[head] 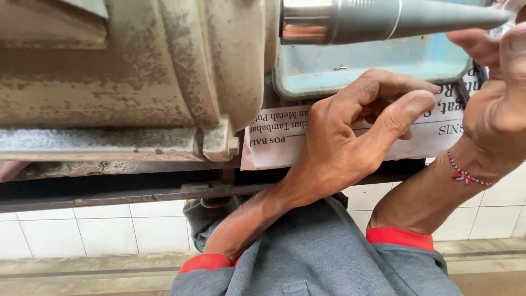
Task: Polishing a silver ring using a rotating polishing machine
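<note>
Machine housing: a big, worn, beige-painted metal casing fills the upper left, its paint pitted and flaking, with a bolted flange at its lower right corner.
Tray: a light blue metal tray with rounded corners sits just right of the housing, under the spindle.
Spindle: a grey conical spindle juts out of the housing and tapers to the right; its long axis runs left to right and its tip ends by the right hand's fingers.
Paper: a white printed sheet lies below the tray's front rim, partly covered by the left hand.
Left hand: the left hand rests on the paper, fingers curled and narrowed, thumb and forefinger pinching at the sheet's upper part; it lies below the spindle and well left of its tip.
Right hand: the right hand is raised at the frame's right edge, the nearer of the two to the tip; its fingers bend towards the tip, yet the edge cuts them off, so I cannot tell whether they grip anything.
Bracelet: a red and white cord bracelet circles the right wrist.
</note>
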